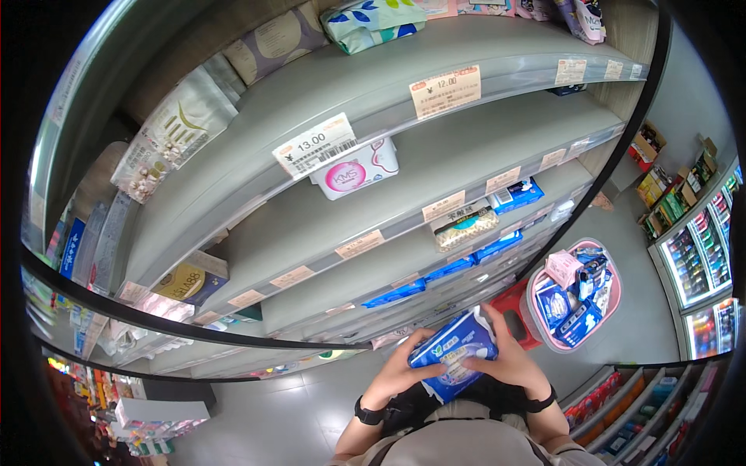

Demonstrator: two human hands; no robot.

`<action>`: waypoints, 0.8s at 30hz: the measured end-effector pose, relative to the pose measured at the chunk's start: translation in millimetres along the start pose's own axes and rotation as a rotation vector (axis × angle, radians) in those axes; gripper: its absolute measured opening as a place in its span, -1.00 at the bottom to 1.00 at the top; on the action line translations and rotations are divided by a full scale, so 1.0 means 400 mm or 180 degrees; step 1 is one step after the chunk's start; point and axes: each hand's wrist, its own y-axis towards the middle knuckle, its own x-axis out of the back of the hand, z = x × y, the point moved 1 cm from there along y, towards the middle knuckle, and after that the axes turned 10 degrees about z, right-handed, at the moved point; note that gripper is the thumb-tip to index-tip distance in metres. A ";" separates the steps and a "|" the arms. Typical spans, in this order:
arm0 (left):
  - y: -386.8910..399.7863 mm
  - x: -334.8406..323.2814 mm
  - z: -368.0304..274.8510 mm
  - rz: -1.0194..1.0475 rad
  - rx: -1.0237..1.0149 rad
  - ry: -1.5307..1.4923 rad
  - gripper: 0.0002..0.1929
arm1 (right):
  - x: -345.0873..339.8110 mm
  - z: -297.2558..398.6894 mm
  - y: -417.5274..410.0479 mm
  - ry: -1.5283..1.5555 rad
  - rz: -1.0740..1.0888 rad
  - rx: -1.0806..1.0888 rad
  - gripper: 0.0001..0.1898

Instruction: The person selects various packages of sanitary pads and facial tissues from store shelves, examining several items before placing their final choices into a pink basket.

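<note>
Between my two hands, close to my body, is a blue soft plastic pack (456, 349) with white crimped ends, probably sanitary pads. My left hand (402, 370) grips its left side, thumb across the front. My right hand (510, 355) holds the opposite side, with the thumb also on the printed face. To the right, a pink-lined clear plastic tub (531, 317) holds several blue packs and a pink pack (563, 268). A red plastic stool (516, 309) shows partly behind the tub, and whether the tub rests on it is hard to tell.
Ahead stands a grey shelf unit (326, 233) with price tags. It carries a white-and-pink pack (355, 172), a beige pack (466, 226) and blue packs (516, 195). Lit drink coolers (696, 250) and cardboard boxes (679, 186) are at far right. Another stocked shelf (635, 408) stands at lower right.
</note>
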 end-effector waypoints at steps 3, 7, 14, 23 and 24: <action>-0.011 0.022 -0.016 0.0237 -0.0252 -0.0013 -0.39 | 0.008 0.001 -0.002 0.0733 0.0208 -0.0150 0.05; -0.007 0.009 -0.002 0.0057 -0.0416 0.0096 -0.30 | 0.012 0.009 -0.004 0.0865 0.0194 -0.0330 -0.01; 0.005 -0.028 0.038 -0.0501 -0.0389 -0.0646 0.06 | -0.010 -0.034 -0.016 0.0972 -0.0444 -0.0093 -0.15; 0.019 -0.048 0.049 -0.0243 -0.0323 -0.0649 -0.09 | -0.020 -0.039 -0.040 0.0457 -0.0221 -0.0426 -0.17; 0.018 -0.051 0.039 -0.0294 -0.0203 -0.0687 -0.12 | -0.022 -0.026 -0.036 0.0585 -0.0182 -0.0332 -0.16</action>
